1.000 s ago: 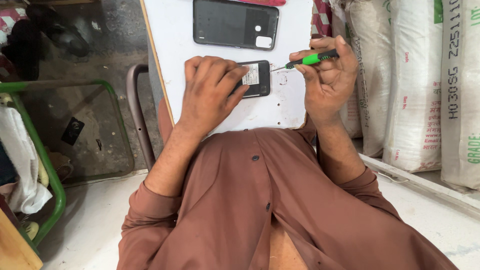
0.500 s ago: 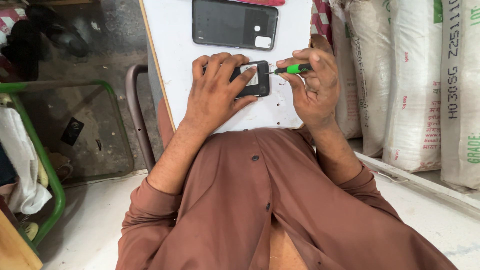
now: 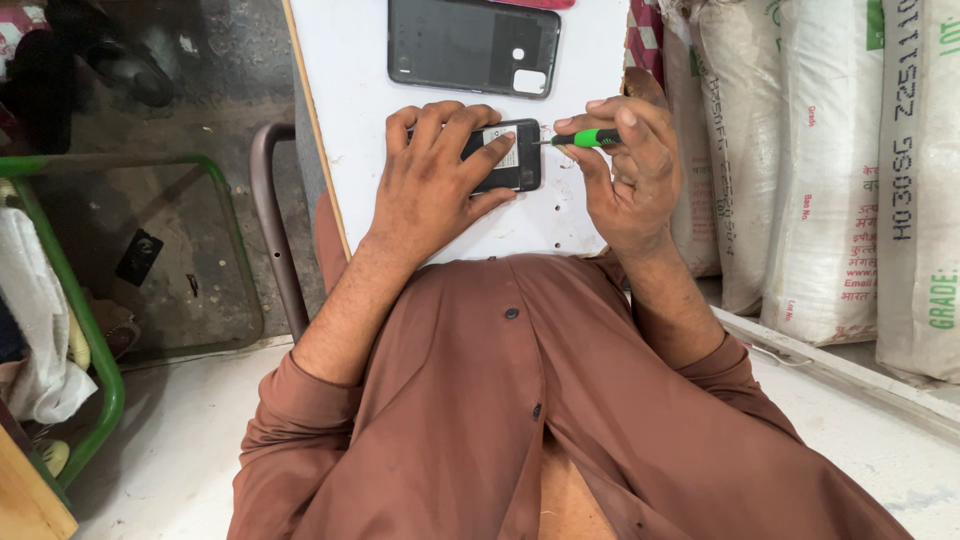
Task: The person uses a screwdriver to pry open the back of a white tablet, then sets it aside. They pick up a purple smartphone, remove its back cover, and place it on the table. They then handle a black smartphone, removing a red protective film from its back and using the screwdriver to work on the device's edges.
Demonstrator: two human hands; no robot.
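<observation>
1. A row of white woven sacks point(image 3: 830, 170) stands upright along the right side, on a pale floor that runs toward the lower right.
2. The person's brown buttoned shirt point(image 3: 520, 400) fills the lower middle of the view, both sleeves reaching up toward the work.
3. A white board point(image 3: 345, 80) lies ahead of the shirt, its wooden edge running along the left side; it bears everything the hands work on.
4. A green metal frame point(image 3: 75, 320) curves down the left side, with white cloth hanging beside it over a dark, stained floor.
5. A large dark phone back cover point(image 3: 470, 45) lies flat at the top of the board, apart from the hands, with a pale square patch near its right end.
6. The left hand point(image 3: 430, 185) lies palm down with fingers spread and pressed onto a small black phone, pinning it to the board.
7. The right hand point(image 3: 625, 165) is curled closed, fingers and thumb pinching a tool.
8. The small black phone point(image 3: 515, 160) sits mid-board, just below the large cover, mostly hidden under the left fingers; its right end and a white label show.
9. The green-handled screwdriver point(image 3: 585, 138) lies nearly level in the right hand, its thin metal tip meeting the phone's upper right edge.
</observation>
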